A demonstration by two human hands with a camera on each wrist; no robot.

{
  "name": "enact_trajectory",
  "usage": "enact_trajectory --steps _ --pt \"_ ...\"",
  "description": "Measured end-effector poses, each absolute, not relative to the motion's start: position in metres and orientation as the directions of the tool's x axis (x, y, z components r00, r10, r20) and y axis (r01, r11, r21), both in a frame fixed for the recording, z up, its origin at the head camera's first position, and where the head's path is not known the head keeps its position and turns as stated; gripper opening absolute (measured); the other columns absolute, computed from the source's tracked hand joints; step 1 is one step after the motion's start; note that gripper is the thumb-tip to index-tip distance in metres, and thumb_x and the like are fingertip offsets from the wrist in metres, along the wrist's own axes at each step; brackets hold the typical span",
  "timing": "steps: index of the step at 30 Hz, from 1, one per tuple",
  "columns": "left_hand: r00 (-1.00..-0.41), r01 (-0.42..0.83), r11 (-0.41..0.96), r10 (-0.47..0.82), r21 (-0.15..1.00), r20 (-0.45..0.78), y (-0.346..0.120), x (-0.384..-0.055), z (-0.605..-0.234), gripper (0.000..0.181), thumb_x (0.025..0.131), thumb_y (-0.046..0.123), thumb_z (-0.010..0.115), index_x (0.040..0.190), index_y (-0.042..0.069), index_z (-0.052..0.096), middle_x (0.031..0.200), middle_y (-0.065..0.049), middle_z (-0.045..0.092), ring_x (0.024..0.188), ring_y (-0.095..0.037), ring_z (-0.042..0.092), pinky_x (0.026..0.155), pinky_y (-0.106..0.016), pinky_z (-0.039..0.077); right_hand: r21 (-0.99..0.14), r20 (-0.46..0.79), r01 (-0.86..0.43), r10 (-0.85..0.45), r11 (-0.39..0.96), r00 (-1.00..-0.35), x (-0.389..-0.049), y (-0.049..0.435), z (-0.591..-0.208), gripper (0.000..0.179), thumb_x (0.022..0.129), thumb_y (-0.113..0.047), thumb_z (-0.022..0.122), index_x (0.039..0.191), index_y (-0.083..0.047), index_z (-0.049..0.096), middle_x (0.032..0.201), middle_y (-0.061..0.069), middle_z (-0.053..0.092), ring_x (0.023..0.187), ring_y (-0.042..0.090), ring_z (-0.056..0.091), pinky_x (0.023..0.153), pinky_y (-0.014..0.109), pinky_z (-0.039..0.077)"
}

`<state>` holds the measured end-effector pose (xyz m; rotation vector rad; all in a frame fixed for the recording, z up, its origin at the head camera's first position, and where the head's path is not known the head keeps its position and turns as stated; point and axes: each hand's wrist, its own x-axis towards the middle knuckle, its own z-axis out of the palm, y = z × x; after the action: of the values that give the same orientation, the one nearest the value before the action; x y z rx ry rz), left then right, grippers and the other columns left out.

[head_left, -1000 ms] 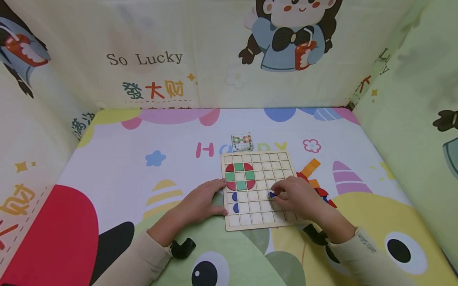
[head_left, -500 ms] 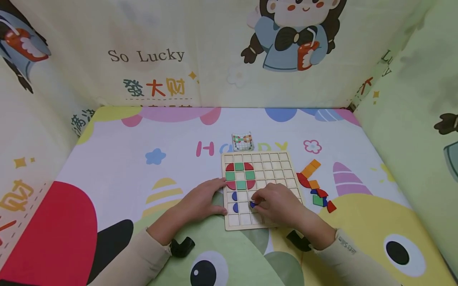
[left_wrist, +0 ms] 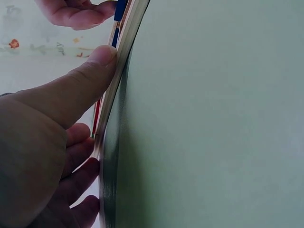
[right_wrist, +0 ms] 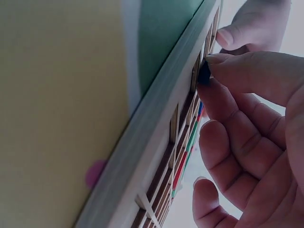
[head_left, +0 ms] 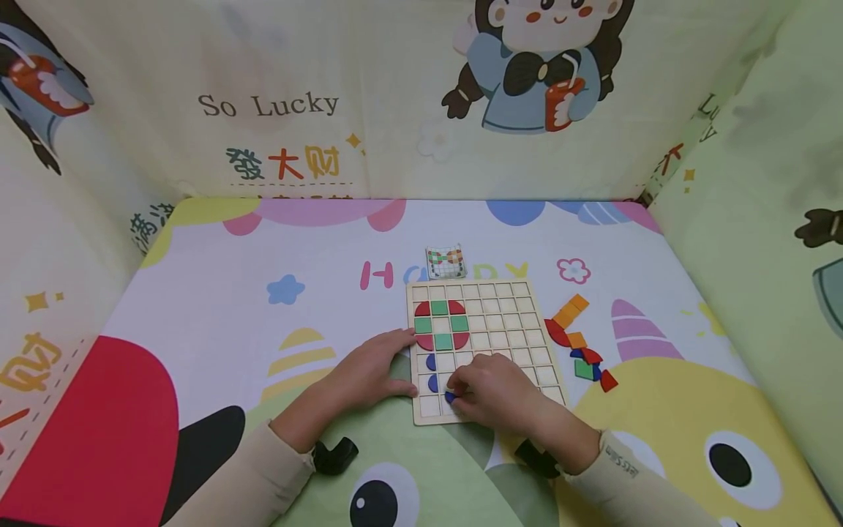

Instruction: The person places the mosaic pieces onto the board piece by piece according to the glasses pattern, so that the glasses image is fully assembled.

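A wooden grid board [head_left: 498,339] lies on the patterned cloth. My left hand [head_left: 372,369] rests along its left edge, thumb and fingertips touching the rim with the fingers spread. Between thumb and index finger my right hand [head_left: 494,391] pinches a small blue tile [right_wrist: 204,73] low over the board's bottom rows. Two blue half-round tiles [head_left: 432,383] sit in the left column. Above them, red quarter-round tiles [head_left: 423,309] and green square tiles [head_left: 439,308] form a ring around one bare cell. The right fingers partly hide the pinched tile.
Loose tiles lie off the board's right side: orange squares [head_left: 570,311], a red piece [head_left: 557,333], a green square [head_left: 583,369] and several small red and blue ones. A small pattern card [head_left: 446,262] stands behind the board. Printed cloth walls enclose the table.
My right hand has moved left and toward me across the board, carrying the blue tile to the bottom rows. Loose tiles at the right came into view. The left hand has stayed put.
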<state>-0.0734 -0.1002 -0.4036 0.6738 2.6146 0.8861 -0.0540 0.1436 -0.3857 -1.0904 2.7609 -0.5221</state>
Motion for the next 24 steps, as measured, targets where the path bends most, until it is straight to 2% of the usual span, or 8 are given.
enact_trajectory --steps 17,24 --pt "-0.841 0.359 0.688 0.532 0.631 -0.102 -0.1018 -0.0737 -0.4050 0.079 0.081 0.032 0.086 0.146 0.005 0.049 0.152 -0.011 0.045 0.140 -0.030 0.040 0.113 -0.047 0.035 -0.328 0.029 -0.658 -0.689 0.678 -0.724 -0.0511 0.1390 -0.3868 0.010 0.083 -0.018 0.081 0.091 -0.015 0.076 0.079 -0.010 0.067 0.074 0.010 0.060 0.067 0.029 0.047" --pt "-0.843 0.349 0.692 0.526 0.632 -0.110 -0.1013 -0.0741 -0.4041 0.080 0.080 0.032 0.086 0.146 0.006 0.049 0.152 -0.010 0.046 0.140 -0.030 0.040 0.113 -0.046 0.035 -0.325 0.001 -0.630 -0.666 0.705 -0.746 -0.0503 0.1369 -0.3884 0.012 0.083 -0.022 0.081 0.092 -0.015 0.077 0.080 -0.010 0.067 0.075 0.009 0.059 0.069 0.030 0.047"
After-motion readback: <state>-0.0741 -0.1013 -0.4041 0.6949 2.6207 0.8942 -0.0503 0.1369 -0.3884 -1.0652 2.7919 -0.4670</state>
